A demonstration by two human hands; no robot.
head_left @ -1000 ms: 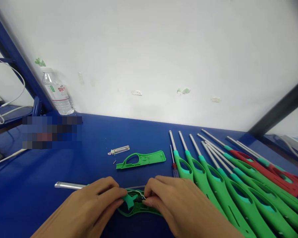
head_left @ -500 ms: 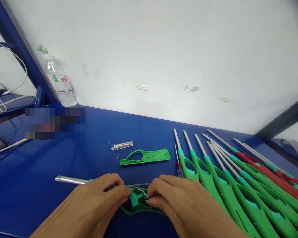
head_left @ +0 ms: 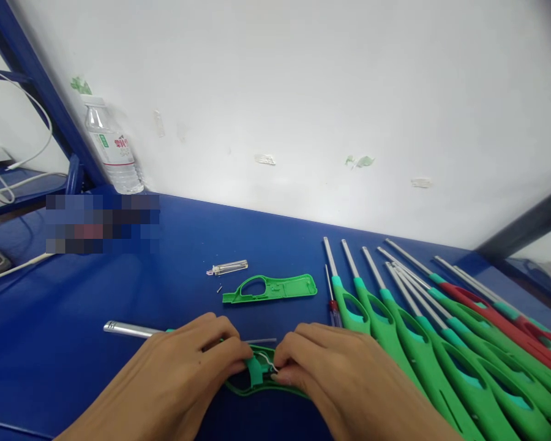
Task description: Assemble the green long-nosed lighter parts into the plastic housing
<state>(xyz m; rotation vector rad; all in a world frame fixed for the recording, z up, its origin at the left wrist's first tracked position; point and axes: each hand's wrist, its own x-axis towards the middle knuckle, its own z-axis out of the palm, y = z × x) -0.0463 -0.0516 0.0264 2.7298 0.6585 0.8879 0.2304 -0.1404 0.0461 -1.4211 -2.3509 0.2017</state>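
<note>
Left hand (head_left: 190,361), right hand (head_left: 330,367) pinch opened green lighter (head_left: 257,380), seemingly; blue table (head_left: 188,239), white wall (head_left: 303,92) behind.

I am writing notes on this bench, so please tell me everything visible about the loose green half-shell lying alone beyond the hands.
The green half-shell looks like moulded plastic, one side of a lighter handle. It lies flat on the blue table, long axis left to right, inner side up with small ribs showing. A large finger opening sits at its left end. Neither hand touches it. A small clear part and tiny screws lie just left of it, apart.
</note>
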